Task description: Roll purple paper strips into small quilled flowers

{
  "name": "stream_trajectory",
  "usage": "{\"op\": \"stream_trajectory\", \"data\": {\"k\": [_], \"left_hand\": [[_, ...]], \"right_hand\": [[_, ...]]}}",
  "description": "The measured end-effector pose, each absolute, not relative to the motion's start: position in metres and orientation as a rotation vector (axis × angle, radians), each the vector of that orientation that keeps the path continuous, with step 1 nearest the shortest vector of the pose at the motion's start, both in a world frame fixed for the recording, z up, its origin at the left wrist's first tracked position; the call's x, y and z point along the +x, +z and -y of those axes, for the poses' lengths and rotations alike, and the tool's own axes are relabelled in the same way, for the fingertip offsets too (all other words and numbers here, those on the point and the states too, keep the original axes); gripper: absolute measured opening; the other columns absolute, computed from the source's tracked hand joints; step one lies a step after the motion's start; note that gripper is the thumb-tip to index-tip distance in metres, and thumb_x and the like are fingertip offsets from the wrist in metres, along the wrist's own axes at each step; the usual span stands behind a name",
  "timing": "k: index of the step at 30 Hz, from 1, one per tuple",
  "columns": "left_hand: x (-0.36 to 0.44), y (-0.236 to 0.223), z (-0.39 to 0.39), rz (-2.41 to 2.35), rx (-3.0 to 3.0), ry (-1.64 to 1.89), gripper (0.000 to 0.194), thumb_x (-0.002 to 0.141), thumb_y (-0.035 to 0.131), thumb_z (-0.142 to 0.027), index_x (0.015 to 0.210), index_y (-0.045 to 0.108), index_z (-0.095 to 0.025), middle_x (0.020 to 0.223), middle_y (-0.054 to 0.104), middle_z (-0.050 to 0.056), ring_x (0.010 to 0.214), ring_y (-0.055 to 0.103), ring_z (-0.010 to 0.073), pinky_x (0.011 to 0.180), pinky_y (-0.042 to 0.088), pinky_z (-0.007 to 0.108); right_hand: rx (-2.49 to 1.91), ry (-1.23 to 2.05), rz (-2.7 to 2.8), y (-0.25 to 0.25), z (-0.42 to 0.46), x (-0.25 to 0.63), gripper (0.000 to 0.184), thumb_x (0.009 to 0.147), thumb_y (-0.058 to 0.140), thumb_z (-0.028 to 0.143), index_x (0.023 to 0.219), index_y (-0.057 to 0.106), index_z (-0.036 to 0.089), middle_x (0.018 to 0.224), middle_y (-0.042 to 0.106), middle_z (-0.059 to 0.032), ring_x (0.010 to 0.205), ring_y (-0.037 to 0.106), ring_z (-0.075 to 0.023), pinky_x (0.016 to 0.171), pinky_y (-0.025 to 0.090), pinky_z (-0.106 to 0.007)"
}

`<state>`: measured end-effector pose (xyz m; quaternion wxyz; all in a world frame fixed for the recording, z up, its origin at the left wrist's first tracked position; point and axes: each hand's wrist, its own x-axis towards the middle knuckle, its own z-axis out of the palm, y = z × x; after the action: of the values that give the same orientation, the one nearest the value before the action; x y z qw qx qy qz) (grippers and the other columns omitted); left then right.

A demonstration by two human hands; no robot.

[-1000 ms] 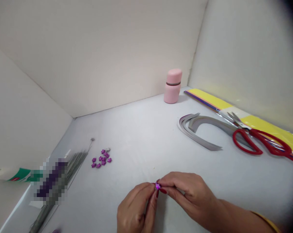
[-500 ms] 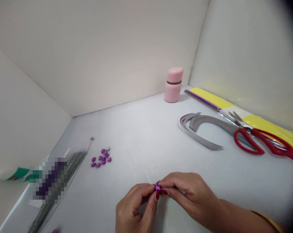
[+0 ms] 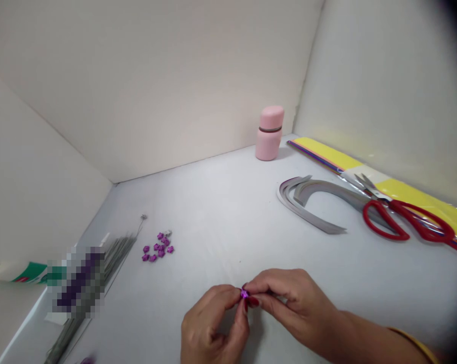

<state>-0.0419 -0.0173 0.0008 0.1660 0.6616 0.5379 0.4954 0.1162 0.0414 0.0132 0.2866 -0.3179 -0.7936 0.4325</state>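
Between the fingertips of both hands is a small shiny purple paper star [image 3: 244,293], low in the middle of the head view. My left hand [image 3: 215,323] pinches it from the left with thumb and index finger. From the right, my right hand [image 3: 299,303] pinches the same star; its red nails partly cover it. Several purple paper stars [image 3: 161,247] lie in a loose cluster left of my hands, with one silver star [image 3: 168,233] at the cluster's top edge.
A bundle of thin wires [image 3: 117,258] lies at the left, partly pixelated. Red-handled scissors [image 3: 387,202] rest at the right beside curved grey paper strips [image 3: 312,217] and a yellow packet [image 3: 410,189]. A pink flask [image 3: 269,134] stands at the back near the walls.
The star has tilted slightly between my fingertips, and my left thumb has shifted a little. Both hands keep their pinch in nearly the same place.
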Motion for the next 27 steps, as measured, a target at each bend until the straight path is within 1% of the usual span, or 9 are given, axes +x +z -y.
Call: {"op": "stream_trajectory", "data": {"k": [5,10,13,20,27], "left_hand": [[-0.042,-0.001,0.017,-1.454,1.879,1.432,0.023,0.072,0.056,-0.001,0.084,0.064,-0.019,0.075,0.069,0.002,0.067,0.064,0.0114,0.063,0.050,0.017],[-0.041,-0.005,0.019,-1.446,1.781,1.427,0.017,0.075,0.057,-0.007,0.085,0.064,-0.018,0.075,0.067,0.003,0.067,0.063,0.0126,0.060,0.051,0.019],[-0.042,-0.006,0.019,-1.460,1.788,1.411,0.016,0.076,0.056,-0.007,0.083,0.065,-0.019,0.074,0.067,0.004,0.066,0.062,0.0132,0.060,0.051,0.020],[-0.038,-0.005,0.017,-1.501,1.800,1.469,0.012,0.073,0.058,-0.008,0.076,0.063,-0.018,0.068,0.068,0.004,0.061,0.063,0.0141,0.057,0.052,0.021],[-0.034,-0.002,0.016,-1.610,1.795,1.478,0.014,0.072,0.056,-0.006,0.073,0.061,-0.019,0.066,0.066,0.001,0.058,0.062,0.0120,0.056,0.050,0.021]], "right_hand": [[-0.873,1.167,2.093,0.015,-0.043,0.116,0.016,0.081,0.052,0.012,0.084,0.066,0.018,0.073,0.070,-0.0002,0.066,0.064,-0.0098,0.062,0.047,-0.016],[-0.866,1.158,2.096,0.013,-0.039,0.118,0.017,0.082,0.050,0.011,0.085,0.065,0.018,0.074,0.070,-0.0006,0.067,0.064,-0.0102,0.063,0.047,-0.017],[-0.870,1.137,2.096,0.012,-0.039,0.118,0.017,0.082,0.049,0.012,0.085,0.065,0.018,0.074,0.070,-0.0009,0.067,0.064,-0.0107,0.063,0.048,-0.017],[-0.799,0.989,2.143,0.011,-0.037,0.116,0.019,0.081,0.046,0.009,0.087,0.062,0.016,0.073,0.068,-0.0019,0.066,0.062,-0.0110,0.063,0.047,-0.018],[-0.765,0.812,2.184,0.006,-0.031,0.110,0.023,0.083,0.038,0.008,0.087,0.060,0.014,0.074,0.066,-0.0058,0.067,0.061,-0.0147,0.062,0.048,-0.023]]}}
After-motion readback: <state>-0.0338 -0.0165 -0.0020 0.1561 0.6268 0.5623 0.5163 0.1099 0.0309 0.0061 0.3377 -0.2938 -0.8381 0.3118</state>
